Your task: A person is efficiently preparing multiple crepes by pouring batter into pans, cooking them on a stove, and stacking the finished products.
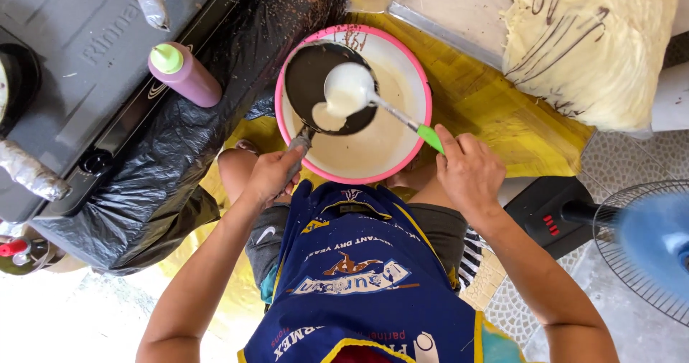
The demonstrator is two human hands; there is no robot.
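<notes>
Head view: ladle [349, 90] over pan [316, 83].

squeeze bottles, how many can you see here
2. A purple squeeze bottle with a green cap lies on the black plastic beside the stove. A second bottle with a red cap shows at the left edge, mostly cut off. More may be out of frame.

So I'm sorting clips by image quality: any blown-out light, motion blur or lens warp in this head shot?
Head view: the floor at lower left is blown out white; the fan blades are a blue motion smear; the wide lens bends the arms outward; the ladle, pan and both hands, left and right, are sharp.
</notes>
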